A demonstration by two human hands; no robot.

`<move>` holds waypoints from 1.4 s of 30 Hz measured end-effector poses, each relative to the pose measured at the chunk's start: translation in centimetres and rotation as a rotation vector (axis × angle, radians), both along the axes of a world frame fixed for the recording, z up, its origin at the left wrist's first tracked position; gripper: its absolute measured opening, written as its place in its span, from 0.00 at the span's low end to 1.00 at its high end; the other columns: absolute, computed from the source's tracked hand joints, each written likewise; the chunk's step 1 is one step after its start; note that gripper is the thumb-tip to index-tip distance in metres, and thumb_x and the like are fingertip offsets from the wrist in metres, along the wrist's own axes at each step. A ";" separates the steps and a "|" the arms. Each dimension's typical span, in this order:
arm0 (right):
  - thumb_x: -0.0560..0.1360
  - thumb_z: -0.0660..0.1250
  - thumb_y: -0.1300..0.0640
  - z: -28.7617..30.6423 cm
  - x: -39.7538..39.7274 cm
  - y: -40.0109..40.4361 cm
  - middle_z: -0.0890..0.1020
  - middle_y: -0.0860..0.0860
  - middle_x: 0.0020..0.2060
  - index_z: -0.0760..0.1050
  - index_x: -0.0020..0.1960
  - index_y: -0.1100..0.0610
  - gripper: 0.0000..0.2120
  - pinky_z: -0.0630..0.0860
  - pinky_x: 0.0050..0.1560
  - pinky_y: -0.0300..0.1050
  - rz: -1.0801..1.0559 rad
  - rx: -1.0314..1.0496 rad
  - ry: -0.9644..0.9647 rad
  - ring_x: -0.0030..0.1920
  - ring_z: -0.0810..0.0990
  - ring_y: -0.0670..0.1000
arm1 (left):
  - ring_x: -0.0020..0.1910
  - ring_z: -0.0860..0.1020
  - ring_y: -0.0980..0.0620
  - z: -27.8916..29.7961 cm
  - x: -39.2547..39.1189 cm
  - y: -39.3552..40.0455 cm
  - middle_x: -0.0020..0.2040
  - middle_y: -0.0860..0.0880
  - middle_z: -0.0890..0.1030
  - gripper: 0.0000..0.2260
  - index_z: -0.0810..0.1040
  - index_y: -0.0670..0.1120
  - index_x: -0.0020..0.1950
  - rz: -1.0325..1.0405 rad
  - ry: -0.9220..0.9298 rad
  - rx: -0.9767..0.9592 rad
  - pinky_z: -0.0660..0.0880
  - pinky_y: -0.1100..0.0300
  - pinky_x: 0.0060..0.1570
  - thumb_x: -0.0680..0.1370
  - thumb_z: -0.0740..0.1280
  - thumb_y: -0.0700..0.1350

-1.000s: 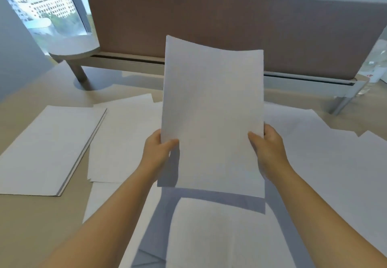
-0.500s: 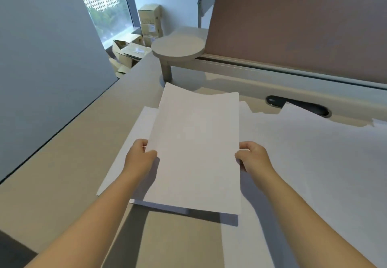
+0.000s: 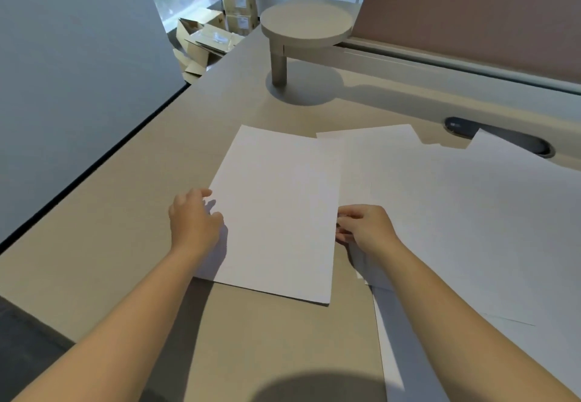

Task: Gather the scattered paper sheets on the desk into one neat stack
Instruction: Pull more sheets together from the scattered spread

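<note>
A stack of paper [image 3: 279, 209] lies flat on the tabletop [image 3: 132, 244]. The left hand [image 3: 195, 224] rests at its left edge, fingers loosely spread. The right hand [image 3: 366, 228] seems to pinch the right edge. Loose sheets [image 3: 456, 213] overlap just beside.

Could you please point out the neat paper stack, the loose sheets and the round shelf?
Paper stack [image 3: 279, 213]: head view, middle of top sheet.
Loose sheets [image 3: 471, 228]: head view, bare middle of the spread.
Round shelf [image 3: 306, 21]: head view, top surface.

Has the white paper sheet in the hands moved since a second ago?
Yes. The white paper sheet went down and left, from upright before the brown divider panel to flat on the stack.
</note>
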State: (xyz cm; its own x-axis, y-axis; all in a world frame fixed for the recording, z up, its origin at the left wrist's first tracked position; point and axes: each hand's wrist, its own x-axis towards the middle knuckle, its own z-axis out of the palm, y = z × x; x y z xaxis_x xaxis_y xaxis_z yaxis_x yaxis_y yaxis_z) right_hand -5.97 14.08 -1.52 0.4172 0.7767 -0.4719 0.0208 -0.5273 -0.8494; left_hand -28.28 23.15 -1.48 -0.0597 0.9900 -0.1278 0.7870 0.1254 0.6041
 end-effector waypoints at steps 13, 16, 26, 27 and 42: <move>0.78 0.59 0.60 2.8 14.7 -12.1 0.66 0.53 0.72 0.63 0.72 0.59 0.22 0.62 0.68 0.43 -0.079 -0.015 -0.400 0.71 0.66 0.52 | 0.69 0.68 0.47 2.4 15.9 -10.6 0.71 0.45 0.68 0.18 0.66 0.42 0.70 -0.286 -0.215 -0.068 0.66 0.59 0.63 0.80 0.60 0.42; 0.79 0.58 0.56 1.6 18.4 -15.0 0.57 0.53 0.76 0.56 0.75 0.58 0.26 0.55 0.72 0.46 -0.042 -0.102 -0.497 0.75 0.56 0.52 | 0.73 0.62 0.48 1.5 18.7 -12.6 0.75 0.46 0.62 0.23 0.61 0.43 0.73 -0.354 -0.176 -0.122 0.61 0.58 0.69 0.80 0.60 0.44; 0.78 0.47 0.38 -1.4 23.9 -19.6 0.35 0.57 0.75 0.35 0.76 0.53 0.35 0.34 0.73 0.57 0.089 -0.581 -0.775 0.75 0.33 0.59 | 0.76 0.41 0.38 -2.7 21.5 -12.5 0.77 0.37 0.44 0.33 0.43 0.47 0.77 -0.423 0.453 -0.085 0.42 0.46 0.74 0.79 0.52 0.60; 0.78 0.46 0.38 -1.6 24.0 -19.6 0.34 0.57 0.75 0.34 0.75 0.53 0.35 0.33 0.72 0.57 0.095 -0.590 -0.754 0.75 0.32 0.59 | 0.76 0.41 0.39 -2.7 21.7 -12.3 0.77 0.38 0.44 0.33 0.44 0.48 0.77 -0.458 0.464 -0.085 0.42 0.46 0.74 0.78 0.52 0.60; 0.75 0.62 0.50 0.6 24.1 -20.2 0.66 0.59 0.67 0.63 0.68 0.61 0.26 0.65 0.65 0.55 -0.259 -0.507 -0.651 0.67 0.64 0.61 | 0.73 0.62 0.44 -0.2 23.9 -14.3 0.73 0.45 0.65 0.29 0.61 0.44 0.73 -0.425 0.151 -0.085 0.62 0.52 0.68 0.76 0.65 0.53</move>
